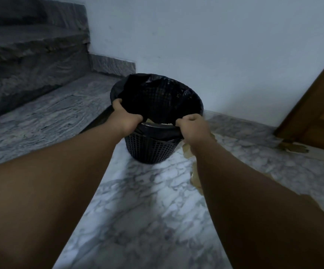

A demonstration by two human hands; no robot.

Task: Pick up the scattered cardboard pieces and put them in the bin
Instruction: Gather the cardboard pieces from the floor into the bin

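Head view: the black mesh bin (151, 150) was seen standing upright on the marble floor (147, 200), close to the pale wall (215, 45). A black liner (157, 98) was fitted inside it and folded over its rim. The left hand (127, 118) was closed around the near-left part of the rim, with the fingers curled over the liner edge into the bin. The right hand (193, 127) was closed into a fist at the near-right part of the rim, with a fold of the liner pinched in it. Both forearms were extended forward from the lower edge of the frame. A pale cardboard piece (158, 123) was visible inside the bin, low against the near wall, between the two hands. Further cardboard pieces (188, 151) were observed lying on the floor. One was just beside the bin on its right, partly hidden under the right wrist. Another was nearer the camera, beneath the right forearm. Two more were near the wooden door (316, 113) at the right edge. Grey stone steps (31, 45) were located at the upper left, apart from the bin.
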